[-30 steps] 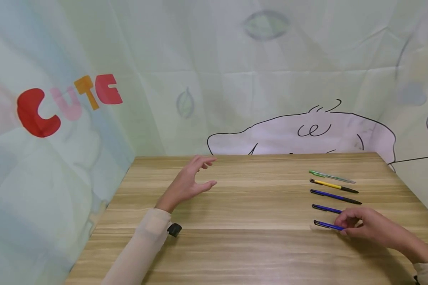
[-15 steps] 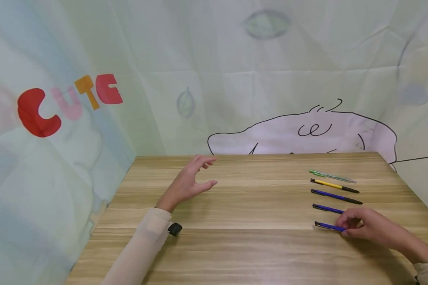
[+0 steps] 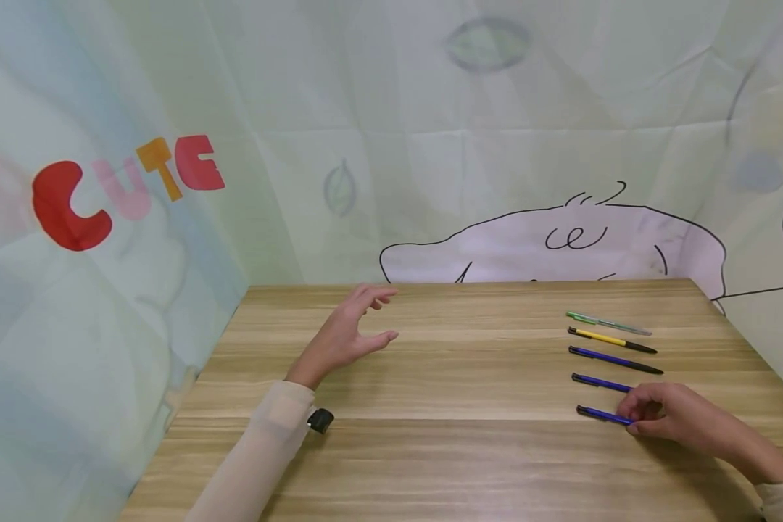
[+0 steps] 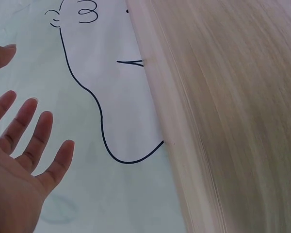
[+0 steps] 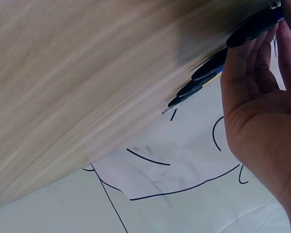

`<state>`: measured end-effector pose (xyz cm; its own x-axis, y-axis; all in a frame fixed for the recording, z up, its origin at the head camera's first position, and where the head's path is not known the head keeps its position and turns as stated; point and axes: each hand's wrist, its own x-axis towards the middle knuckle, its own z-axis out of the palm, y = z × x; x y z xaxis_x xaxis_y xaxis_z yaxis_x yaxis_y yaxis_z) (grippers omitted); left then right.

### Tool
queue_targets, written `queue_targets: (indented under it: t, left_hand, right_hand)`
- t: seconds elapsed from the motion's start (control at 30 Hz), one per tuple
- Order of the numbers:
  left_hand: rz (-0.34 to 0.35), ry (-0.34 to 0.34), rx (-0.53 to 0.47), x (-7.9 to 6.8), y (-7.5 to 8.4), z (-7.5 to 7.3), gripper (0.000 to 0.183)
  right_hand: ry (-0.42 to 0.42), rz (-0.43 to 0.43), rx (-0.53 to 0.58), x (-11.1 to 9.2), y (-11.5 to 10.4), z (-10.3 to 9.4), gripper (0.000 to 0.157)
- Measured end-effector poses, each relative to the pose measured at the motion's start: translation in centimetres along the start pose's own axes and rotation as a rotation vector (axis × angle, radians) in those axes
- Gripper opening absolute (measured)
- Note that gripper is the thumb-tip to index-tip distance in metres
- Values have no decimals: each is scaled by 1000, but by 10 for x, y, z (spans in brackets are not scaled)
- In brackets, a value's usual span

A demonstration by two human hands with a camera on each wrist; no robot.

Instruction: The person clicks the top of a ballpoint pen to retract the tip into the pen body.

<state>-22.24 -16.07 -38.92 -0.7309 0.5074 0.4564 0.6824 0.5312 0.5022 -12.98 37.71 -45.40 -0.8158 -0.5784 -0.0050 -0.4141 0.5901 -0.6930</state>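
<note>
On the right side of the table, my right hand (image 3: 685, 417) pinches the nearest blue pen (image 3: 602, 415) between thumb and fingers. Its clip end points left, and the hand covers the other end in the head view. The right wrist view shows this pen's black grip (image 5: 254, 28) beside the fingers. Just behind lies a second blue pen (image 3: 597, 381), partly hidden by the hand. Farther back are a third blue pen (image 3: 613, 359), a yellow pen (image 3: 610, 339) and a clear green pen (image 3: 607, 323). My left hand (image 3: 346, 330) hovers at the left, fingers spread, holding nothing.
The wood-grain table (image 3: 457, 464) ends at a back edge against a printed cloth backdrop (image 3: 398, 181). Another stretch of cloth with coloured letters (image 3: 72, 206) hangs along the left side. A black strap piece (image 3: 320, 420) sits at the left wrist.
My right hand and the nearest blue pen have shifted very slightly to the right. The left hand and the other pens look unmoved.
</note>
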Motion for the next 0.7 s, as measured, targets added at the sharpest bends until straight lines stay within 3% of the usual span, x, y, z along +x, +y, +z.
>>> queue_targets:
  t: [0.5,0.7]
  left_hand:
    - [11,7,6,-2,0,2,62]
    - [14,15,3,-2,2,4,62]
  right_hand:
    - [-21,37,-89,5,-6,-5,18]
    - [69,5,-146,12,-18,-4,10]
